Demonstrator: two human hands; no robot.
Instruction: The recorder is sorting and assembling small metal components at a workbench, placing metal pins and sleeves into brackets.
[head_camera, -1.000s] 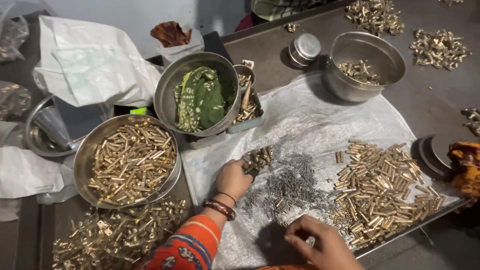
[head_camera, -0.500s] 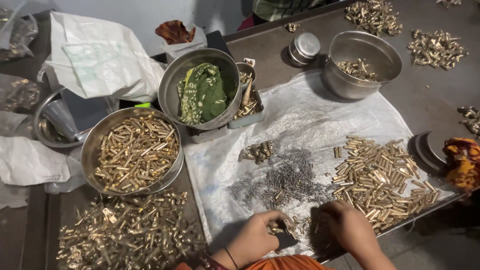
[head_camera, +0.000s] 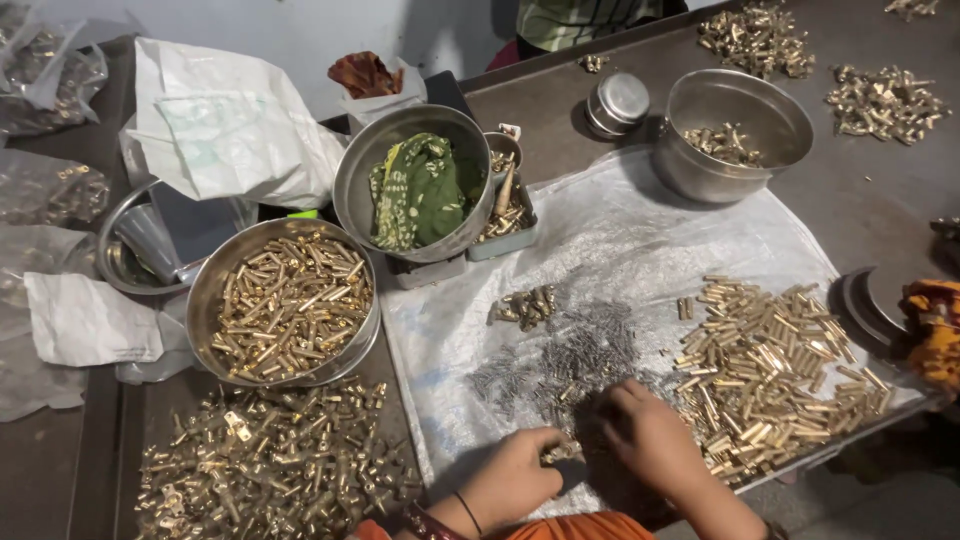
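My left hand (head_camera: 512, 478) and my right hand (head_camera: 650, 440) meet near the front edge of a white plastic sheet (head_camera: 640, 230). Between the left fingers is a small brass piece (head_camera: 562, 452); the right fingertips touch it, fingers curled over the grey pins. A spread of small grey pins (head_camera: 570, 355) lies just beyond the hands. A broad pile of brass tubes (head_camera: 770, 360) lies to the right of my right hand. A small cluster of brass pieces (head_camera: 525, 305) sits further back on the sheet.
A steel bowl of brass tubes (head_camera: 285, 300) stands at left, with loose brass fittings (head_camera: 270, 465) in front of it. Behind are a bowl holding green cloth (head_camera: 415, 185), a small tray (head_camera: 505, 215), a steel pot (head_camera: 735, 135), a lidded tin (head_camera: 618, 100) and brass heaps (head_camera: 885, 100).
My left hand drew back from the small brass cluster to the sheet's front edge. Both hands have come together over the grey pins, holding a small brass piece.
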